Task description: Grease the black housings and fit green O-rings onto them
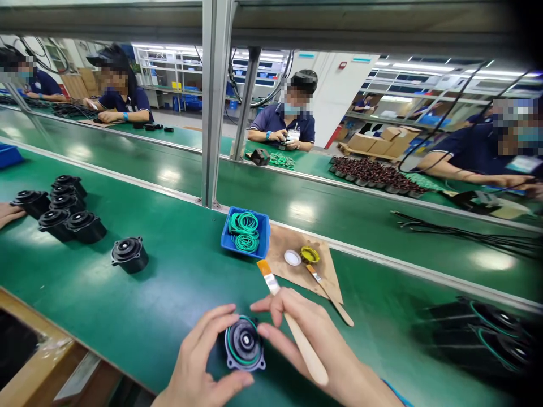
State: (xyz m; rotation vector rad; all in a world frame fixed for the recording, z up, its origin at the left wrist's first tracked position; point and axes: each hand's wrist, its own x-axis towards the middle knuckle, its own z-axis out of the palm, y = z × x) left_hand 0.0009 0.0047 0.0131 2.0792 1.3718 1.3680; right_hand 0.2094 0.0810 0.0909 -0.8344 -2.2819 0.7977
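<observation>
My left hand [199, 362] curls round a black round motor housing [245, 343] with a green ring seated in its top, resting on the green table. My right hand [314, 345] pinches the other side of the housing with its fingertips while a wooden-handled brush [292, 328] lies gripped across its fingers, bristles pointing away. Just beyond, a blue bin [246, 233] holds several green rubber rings. A brown paper sheet [305, 265] carries a white cap [292, 258], a small yellow grease pot [310, 255] and a second brush [328, 294].
Several black housings [63, 209] stand grouped at the left, one [129, 254] apart from them. Blurred housings with green rings [496, 333] lie at the right. A metal post [214, 102] rises behind the bin. Co-workers sit across the conveyor belt [339, 209]. Another person's hand [8, 213] shows at far left.
</observation>
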